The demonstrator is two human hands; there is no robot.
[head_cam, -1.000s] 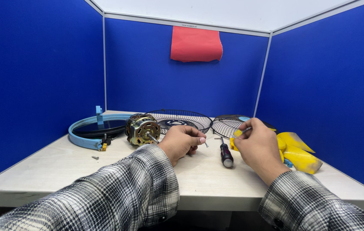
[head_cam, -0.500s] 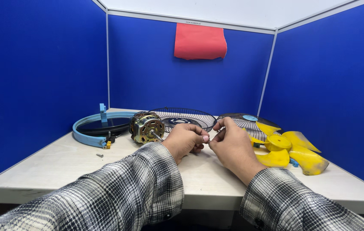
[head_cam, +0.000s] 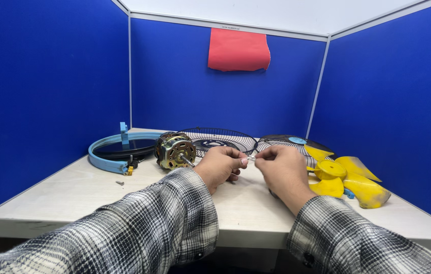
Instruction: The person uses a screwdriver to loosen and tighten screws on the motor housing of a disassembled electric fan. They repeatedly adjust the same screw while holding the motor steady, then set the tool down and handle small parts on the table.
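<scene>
Sitting toward the worktop's back-left, the blue ring (head_cam: 108, 152) and motor (head_cam: 175, 150) lie apart, unassembled. Over the middle, left hand (head_cam: 220, 167) and right hand (head_cam: 282, 170) pinch a small metal piece (head_cam: 251, 159). Grilles (head_cam: 218, 138), yellow blade (head_cam: 347, 175) still loose right.

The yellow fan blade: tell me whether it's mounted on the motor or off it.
Off. The yellow fan blade lies on the table at the right, apart from the motor, whose shaft sticks out bare.
</scene>
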